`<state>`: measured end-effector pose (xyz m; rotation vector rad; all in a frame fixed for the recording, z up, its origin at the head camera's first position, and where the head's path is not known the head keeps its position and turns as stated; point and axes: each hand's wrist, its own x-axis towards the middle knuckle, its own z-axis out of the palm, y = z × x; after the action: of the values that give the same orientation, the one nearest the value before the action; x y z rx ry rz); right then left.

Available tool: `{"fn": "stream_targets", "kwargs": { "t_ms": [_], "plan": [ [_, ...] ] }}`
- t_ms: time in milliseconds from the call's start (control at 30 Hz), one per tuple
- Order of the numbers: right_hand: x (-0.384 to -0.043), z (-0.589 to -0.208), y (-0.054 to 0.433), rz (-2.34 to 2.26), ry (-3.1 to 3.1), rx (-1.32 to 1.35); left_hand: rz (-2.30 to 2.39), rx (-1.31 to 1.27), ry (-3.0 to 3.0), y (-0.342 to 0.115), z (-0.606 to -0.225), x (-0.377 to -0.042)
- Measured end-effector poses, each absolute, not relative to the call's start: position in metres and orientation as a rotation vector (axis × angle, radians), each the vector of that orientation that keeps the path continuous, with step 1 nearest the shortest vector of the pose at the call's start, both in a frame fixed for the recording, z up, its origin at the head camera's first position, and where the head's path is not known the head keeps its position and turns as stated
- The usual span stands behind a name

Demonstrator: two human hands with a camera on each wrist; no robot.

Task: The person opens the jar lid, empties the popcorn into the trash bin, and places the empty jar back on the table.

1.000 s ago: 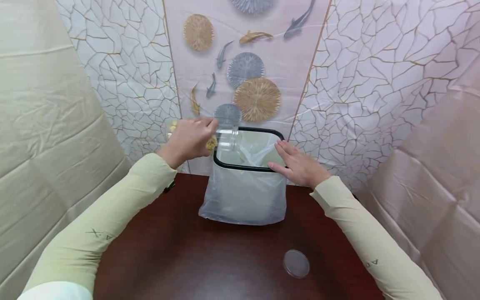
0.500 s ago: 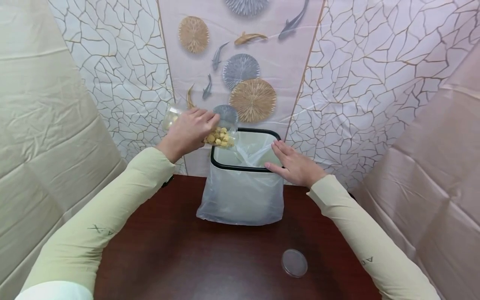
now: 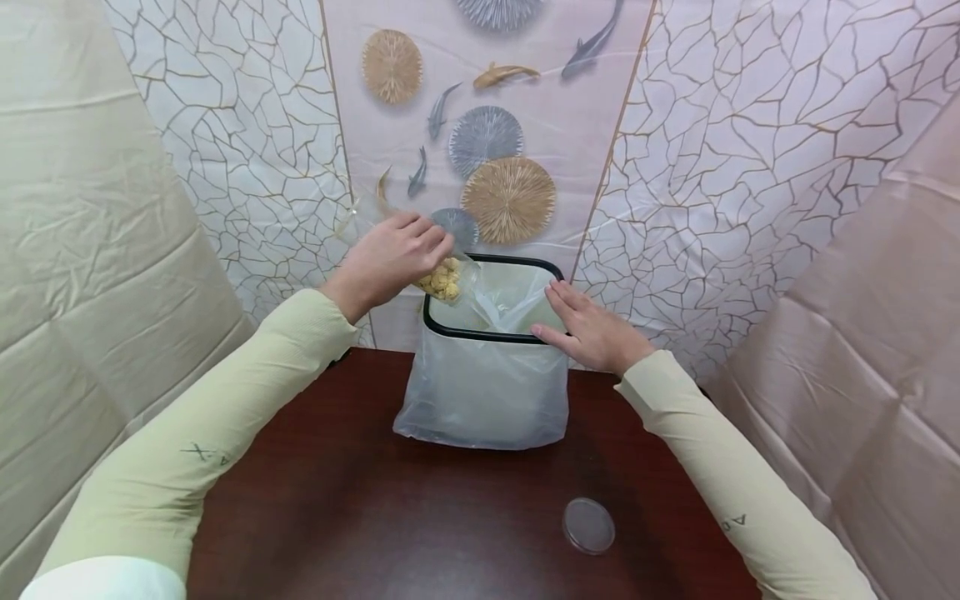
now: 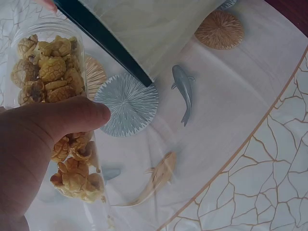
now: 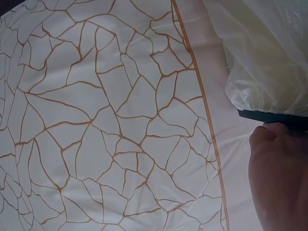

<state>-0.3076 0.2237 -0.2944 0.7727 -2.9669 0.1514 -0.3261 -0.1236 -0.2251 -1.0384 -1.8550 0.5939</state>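
Note:
My left hand (image 3: 393, 260) grips a clear plastic jar of popcorn, tilted with its mouth end low over the left rim of the bin. Yellow-brown popcorn (image 3: 444, 285) lies gathered near that end; in the left wrist view my thumb crosses the jar (image 4: 91, 166) with popcorn on either side of it. The bin has a black rim (image 3: 487, 336) and a translucent white bag (image 3: 480, 396) folded over its outside. My right hand (image 3: 597, 335) rests on the rim's right front corner, fingers extended and thumb apart.
A round clear lid (image 3: 588, 526) lies on the dark red-brown table (image 3: 420, 517), in front of the bin and to its right. A patterned cloth backdrop (image 3: 510, 200) hangs close behind the bin, and beige drapes (image 3: 97, 250) stand at both sides.
My left hand has tipped the jar from nearly level to mouth-down, and the popcorn has slid toward the mouth end. My right hand has stayed on the rim.

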Motion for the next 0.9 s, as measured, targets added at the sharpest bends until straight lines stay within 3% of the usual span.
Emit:
{"fn": "stream_targets", "kwargs": {
  "t_ms": [433, 900],
  "plan": [
    [-0.308, -0.294, 0.224, 0.152, -2.985, 0.752, 0.935, -1.155, -1.517, -0.101, -0.23, -0.329],
    [-0.308, -0.293, 0.224, 0.146, -2.992, 0.745, 0.991, -1.205, -1.462, -0.088, -0.219, -0.327]
  ]
}}
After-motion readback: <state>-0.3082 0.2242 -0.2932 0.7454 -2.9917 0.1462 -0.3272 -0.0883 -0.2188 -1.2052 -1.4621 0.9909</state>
